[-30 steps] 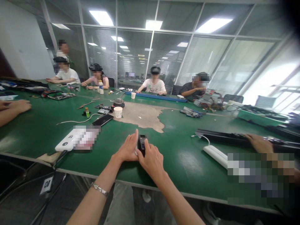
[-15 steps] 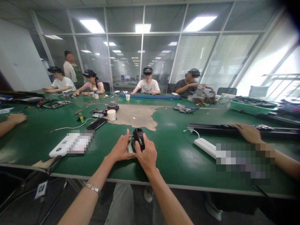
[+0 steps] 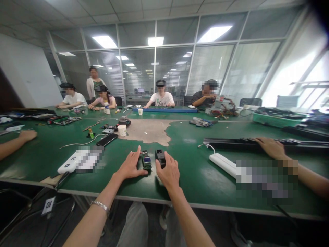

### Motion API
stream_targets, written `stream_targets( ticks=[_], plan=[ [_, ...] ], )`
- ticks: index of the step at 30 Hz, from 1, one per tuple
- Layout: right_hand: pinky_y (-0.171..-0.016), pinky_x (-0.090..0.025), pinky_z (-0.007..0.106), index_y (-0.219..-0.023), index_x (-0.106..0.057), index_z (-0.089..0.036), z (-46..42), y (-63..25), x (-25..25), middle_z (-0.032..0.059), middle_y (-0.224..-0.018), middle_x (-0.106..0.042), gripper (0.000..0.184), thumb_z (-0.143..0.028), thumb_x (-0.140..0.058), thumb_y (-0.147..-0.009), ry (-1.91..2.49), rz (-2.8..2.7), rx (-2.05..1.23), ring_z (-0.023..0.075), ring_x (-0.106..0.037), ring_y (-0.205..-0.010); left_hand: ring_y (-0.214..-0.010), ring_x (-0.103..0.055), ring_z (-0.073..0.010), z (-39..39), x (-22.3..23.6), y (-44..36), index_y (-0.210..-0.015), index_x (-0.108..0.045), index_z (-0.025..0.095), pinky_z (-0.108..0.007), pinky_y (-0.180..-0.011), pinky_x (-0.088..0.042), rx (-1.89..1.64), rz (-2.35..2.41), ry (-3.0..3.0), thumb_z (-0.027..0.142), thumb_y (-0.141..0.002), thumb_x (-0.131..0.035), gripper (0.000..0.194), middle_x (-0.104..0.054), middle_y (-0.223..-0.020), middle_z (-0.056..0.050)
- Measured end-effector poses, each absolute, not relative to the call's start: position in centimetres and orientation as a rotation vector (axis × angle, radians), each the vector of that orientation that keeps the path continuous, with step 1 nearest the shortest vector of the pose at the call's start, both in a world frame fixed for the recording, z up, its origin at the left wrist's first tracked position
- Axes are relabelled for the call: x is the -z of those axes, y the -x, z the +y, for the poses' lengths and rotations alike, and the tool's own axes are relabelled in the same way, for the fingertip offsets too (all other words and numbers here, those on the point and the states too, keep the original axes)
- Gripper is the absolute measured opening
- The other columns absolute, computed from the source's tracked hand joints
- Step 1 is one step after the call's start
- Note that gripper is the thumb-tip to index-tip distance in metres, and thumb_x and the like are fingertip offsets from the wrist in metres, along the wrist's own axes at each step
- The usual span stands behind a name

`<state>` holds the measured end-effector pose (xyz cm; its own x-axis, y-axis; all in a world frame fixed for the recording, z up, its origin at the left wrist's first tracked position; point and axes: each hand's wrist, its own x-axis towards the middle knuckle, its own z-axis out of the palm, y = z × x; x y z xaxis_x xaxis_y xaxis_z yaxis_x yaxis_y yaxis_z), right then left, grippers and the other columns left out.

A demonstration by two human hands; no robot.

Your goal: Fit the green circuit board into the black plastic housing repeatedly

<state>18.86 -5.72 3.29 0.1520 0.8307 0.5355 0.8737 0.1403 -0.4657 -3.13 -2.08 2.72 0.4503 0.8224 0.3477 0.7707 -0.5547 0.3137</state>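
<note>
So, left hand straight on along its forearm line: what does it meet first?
Likely the green circuit board, just right of the left hand; depth and contact are unclear.

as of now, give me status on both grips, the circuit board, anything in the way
Right grip around black case. Left grip open beside circuit board, touch unclear. Gap between board and case. Phone and paper cup farther off, not between them.
</note>
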Motion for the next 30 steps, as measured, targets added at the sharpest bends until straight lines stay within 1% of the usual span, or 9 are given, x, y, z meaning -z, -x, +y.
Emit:
stream_targets(
  ticks=[2,4,7,9,13,16,24,27,30],
  plan=[
    [-0.097,-0.038,0.038,-0.143,-0.043,-0.012,-5.7,-18.8,-3.2,0.0152,-0.136,-0.053,0.065,-0.041,-0.054,-0.086,1.651,-1.662,0.066,0.0286,-0.05,-0.115,-0.144,-0.024,-0.0374,-1.7,-2.4,3.1,-0.153,0.011,0.015,-0.056,-0.117,-0.016,-0.664,1.481,-2.559,0.075,-0.069,-0.064,0.128,-0.029,-0.155,-0.02],
    [-0.097,-0.038,0.038,-0.142,-0.044,-0.012,-5.7,-18.8,-3.0,0.0153,-0.133,-0.055,0.065,-0.037,-0.056,-0.083,1.648,-1.684,0.037,0.0287,-0.051,-0.112,-0.145,-0.019,-0.0382,-1.3,-2.0,3.1,-0.154,-0.001,0.013,-0.057,-0.117,-0.012,-0.644,1.579,-2.524,0.079,-0.068,-0.061,0.124,-0.022,-0.157,-0.021],
    [-0.096,-0.039,0.037,-0.138,-0.049,-0.01,-5.6,-18.9,-2.8,0.0148,-0.123,-0.062,0.058,-0.032,-0.053,-0.085,1.651,-1.677,-0.024,0.0282,-0.053,-0.109,-0.144,-0.021,-0.038,-1.0,-1.5,3.0,-0.15,-0.026,0.018,-0.06,-0.117,-0.007,-0.638,1.663,-2.504,0.08,-0.069,-0.059,0.107,-0.024,-0.157,-0.018],
    [-0.095,-0.04,0.037,-0.138,-0.049,-0.009,-5.6,-19.1,-2.8,0.0145,-0.121,-0.064,0.055,-0.033,-0.049,-0.089,1.611,-1.636,-0.052,0.0274,-0.054,-0.107,-0.144,-0.023,-0.0372,-1.1,-1.4,3.0,-0.146,-0.034,0.022,-0.061,-0.117,-0.006,-0.646,1.654,-2.514,0.08,-0.067,-0.062,0.102,-0.026,-0.156,-0.015],
    [-0.097,-0.041,0.036,-0.137,-0.049,-0.01,-5.7,-19.0,-3.1,0.0138,-0.126,-0.062,0.054,-0.042,-0.046,-0.093,1.406,-1.555,-0.063,0.0248,-0.055,-0.107,-0.142,-0.026,-0.0358,-1.5,-1.5,2.9,-0.144,-0.036,0.022,-0.059,-0.117,-0.011,-0.686,1.618,-2.51,0.078,-0.063,-0.067,0.103,-0.03,-0.154,-0.015],
    [-0.098,-0.04,0.034,-0.132,-0.054,-0.011,-5.8,-18.2,-4.1,0.0132,-0.124,-0.063,0.05,-0.042,-0.047,-0.094,1.278,-1.586,-0.057,0.023,-0.056,-0.108,-0.141,-0.028,-0.0351,-1.7,-1.7,2.9,-0.141,-0.04,0.022,-0.059,-0.117,-0.012,-0.716,1.596,-2.511,0.078,-0.063,-0.068,0.1,-0.033,-0.152,-0.015],
    [-0.087,-0.041,0.03,-0.125,-0.059,-0.018,-5.2,-14.4,-6.6,0.0076,-0.11,-0.069,0.04,-0.036,-0.053,-0.09,1.506,-1.808,-0.005,0.0222,-0.06,-0.098,-0.142,-0.028,-0.0355,-1.7,-1.9,3.1,-0.138,-0.041,0.022,-0.061,-0.117,-0.011,-0.724,1.591,-2.479,0.072,-0.062,-0.072,0.096,-0.036,-0.15,-0.015],
    [-0.084,-0.041,0.029,-0.12,-0.061,-0.02,-5.4,-13.5,-6.9,0.0068,-0.104,-0.07,0.036,-0.036,-0.052,-0.09,1.574,-1.867,0.015,0.0217,-0.06,-0.096,-0.142,-0.028,-0.0355,-1.9,-2.2,3.2,-0.142,-0.037,0.021,-0.061,-0.117,-0.011,-0.717,1.587,-2.467,0.066,-0.064,-0.072,0.097,-0.036,-0.15,-0.016],
    [-0.08,-0.041,0.029,-0.117,-0.061,-0.019,-6.0,-12.9,-7.1,0.0071,-0.099,-0.07,0.034,-0.037,-0.054,-0.089,1.604,-1.931,0.053,0.0224,-0.06,-0.095,-0.143,-0.027,-0.0355,-2.1,-2.4,3.2,-0.149,-0.023,0.02,-0.06,-0.117,-0.012,-0.728,1.603,-2.438,0.058,-0.066,-0.073,0.105,-0.031,-0.153,-0.018]
  ],
)
